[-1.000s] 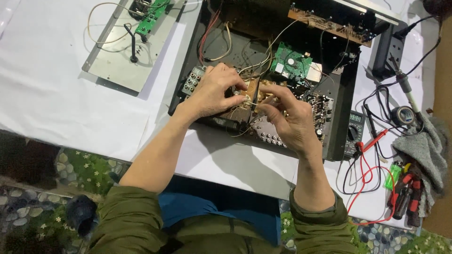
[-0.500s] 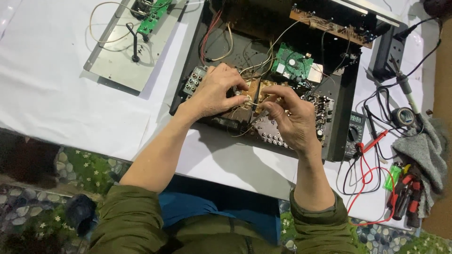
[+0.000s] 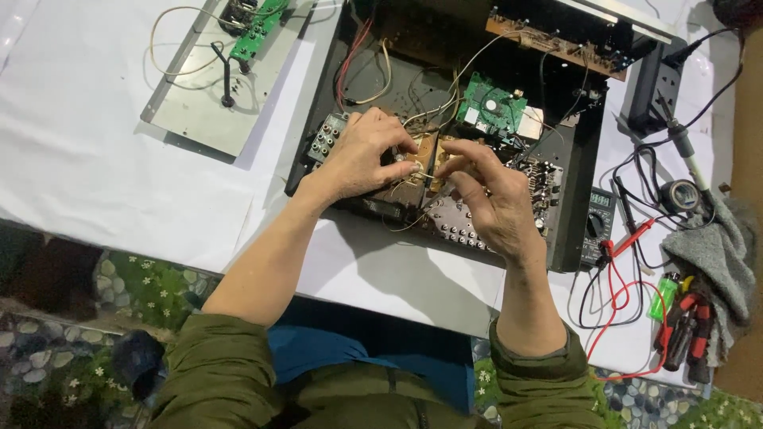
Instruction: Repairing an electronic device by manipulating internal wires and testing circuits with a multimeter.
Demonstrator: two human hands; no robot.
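Pinched between the fingertips of both hands is a bundle of thin pale wires over a brown circuit board (image 3: 413, 163) inside the open black chassis (image 3: 580, 199). The left hand (image 3: 358, 155) rests on the board with its fingers curled down onto the wires, closed on them; the right hand (image 3: 493, 199) meets it from the other side, thumb and forefinger nipped together on the same strands. The board sits in the near part of the chassis, just behind its near wall with the row of sockets, and the chassis lies toward the far right of the tabletop (image 3: 95, 159).

The wires look fine and soldered at their ends, so a hard tug could, I judge, tear a joint or lift a pad. The heel of the right hand lies over the small parts on the neighbouring board, which could be bent by pressure. Loose leads arching across the chassis toward the green circuit board (image 3: 493, 103) could snag on a finger.

Outward, a grey metal panel (image 3: 214, 95) with another small green board lies at the far left of the tabletop. At the right edge are a multimeter (image 3: 598, 214) with red and black probe leads (image 3: 620, 278), a soldering iron (image 3: 683, 147), a grey cloth (image 3: 719, 254) and red-handled tools (image 3: 687, 338).

What the fingertips actually grip is covered by the fingers themselves; whether a small tool is held too cannot be told. The chassis's far edge is cut off by the frame.
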